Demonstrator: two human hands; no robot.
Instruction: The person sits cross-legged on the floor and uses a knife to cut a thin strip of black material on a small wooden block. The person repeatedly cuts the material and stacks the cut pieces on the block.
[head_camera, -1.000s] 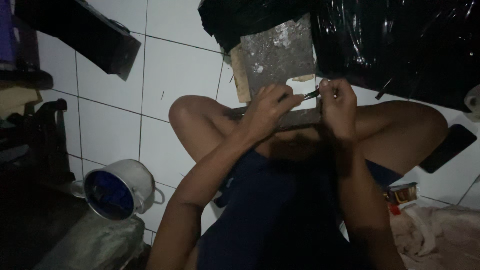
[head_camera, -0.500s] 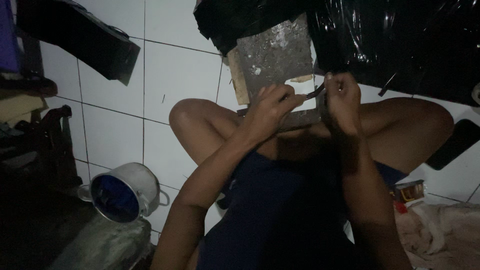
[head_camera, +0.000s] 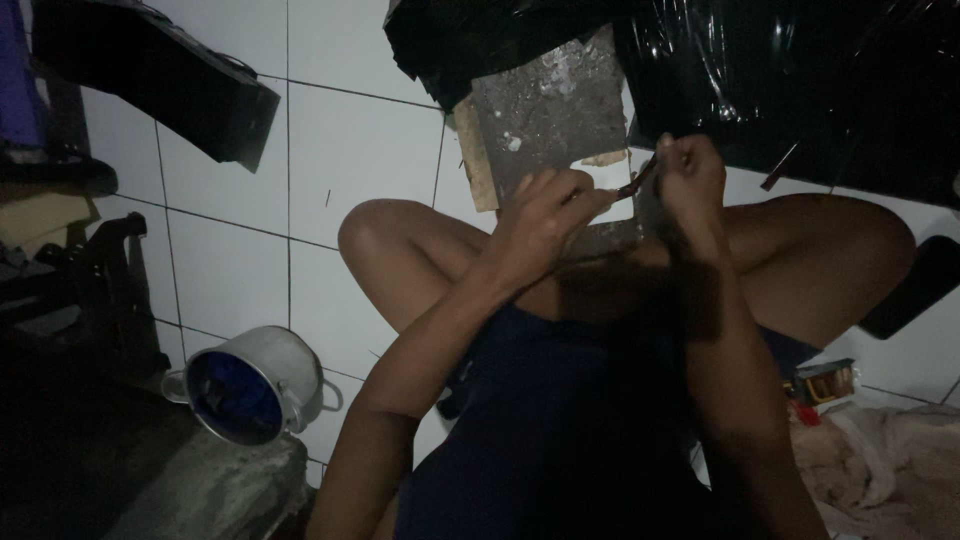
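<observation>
Both hands met above the person's crossed legs, over a grey stone slab (head_camera: 555, 110) that lay on the white tiled floor (head_camera: 360, 150). The left hand (head_camera: 545, 225) was curled narrow, fingers pinched on one end of a thin dark strip (head_camera: 637, 182); the right hand (head_camera: 688, 180) was closed in a fist on the other end, so the strip hung just over the slab's near edge. What the strip was made of could not be told in the dim light. Black plastic sheeting (head_camera: 800, 80) bunched beyond the slab. Well to the left of the slab, 1 small metal pot (head_camera: 255, 385) lay tipped on its side, its mouth toward the camera; its inside looked dark blue and any contents could not be made out. A small printed box (head_camera: 825, 382) sat well right of the slab, near pale cloth (head_camera: 880, 470).
</observation>
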